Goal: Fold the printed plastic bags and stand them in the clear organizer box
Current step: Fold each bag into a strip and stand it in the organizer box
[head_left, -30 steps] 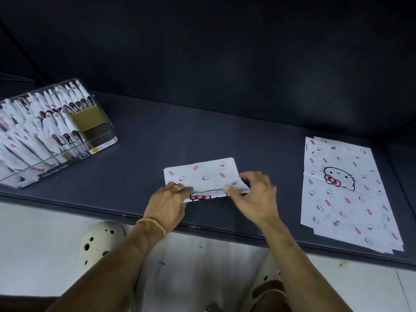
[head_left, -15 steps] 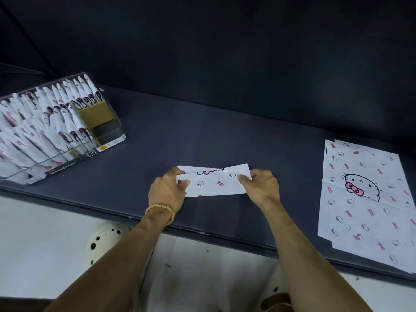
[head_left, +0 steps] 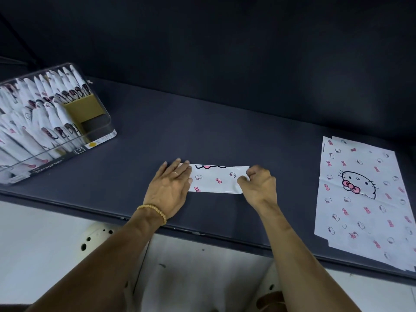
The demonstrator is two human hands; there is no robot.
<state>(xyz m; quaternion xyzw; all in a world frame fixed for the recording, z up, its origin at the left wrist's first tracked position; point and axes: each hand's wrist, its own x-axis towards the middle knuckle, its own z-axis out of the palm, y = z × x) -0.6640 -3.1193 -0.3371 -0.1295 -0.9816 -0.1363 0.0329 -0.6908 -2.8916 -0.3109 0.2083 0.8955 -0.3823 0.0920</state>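
Note:
A white plastic bag printed with pink bows and cat faces point(head_left: 216, 179) lies folded into a narrow strip on the dark table point(head_left: 225, 131). My left hand point(head_left: 168, 188) presses flat on the strip's left end with straight fingers. My right hand point(head_left: 258, 184) pinches the strip's right end between thumb and curled fingers. The clear organizer box point(head_left: 99, 134) stands at the far left, packed with several folded bags standing upright.
A flat stack of unfolded printed bags point(head_left: 362, 199) lies at the table's right end. A tan cardboard piece point(head_left: 84, 108) sits inside the box at its right end. The table's front edge point(head_left: 202, 233) runs just below my wrists, with a pale floor beneath.
The bag went from a wider fold to a narrow strip as its near edge was folded away from me. My left hand has flattened onto the left end; my right still pinches the right end.

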